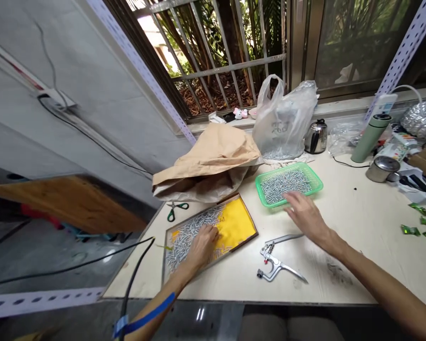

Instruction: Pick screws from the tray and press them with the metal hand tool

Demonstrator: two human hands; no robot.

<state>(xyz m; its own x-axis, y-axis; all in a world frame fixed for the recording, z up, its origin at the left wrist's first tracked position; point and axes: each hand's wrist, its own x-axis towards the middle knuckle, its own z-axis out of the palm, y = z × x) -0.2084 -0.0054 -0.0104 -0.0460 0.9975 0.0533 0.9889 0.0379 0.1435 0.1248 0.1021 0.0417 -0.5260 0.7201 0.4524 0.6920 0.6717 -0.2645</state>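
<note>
My left hand (203, 245) is curled downward over a shallow tray (257, 234) with a yellow bottom. Its fingertips touch the tray's contents, and anything between them is hidden. Small silver metal pins (188, 233) lie heaped in the tray's left part, while a few are scattered on the yellow. At the near rim of a green plastic basket (315, 182), my right hand (307, 215) is held with fingers stretched out and nothing visible in it. Similar silver pins (284, 184) fill the basket. A metal hand tool (275, 263) like pliers lies below my right hand.
Green-handled scissors (175, 207) lie behind the tray. A brown paper bag (213, 156), a white plastic bag (284, 123) and a steel kettle (316, 137) stand along the window side. To the right are a green bottle (371, 138), a metal cup (382, 169) and green wrapped packets (411, 230).
</note>
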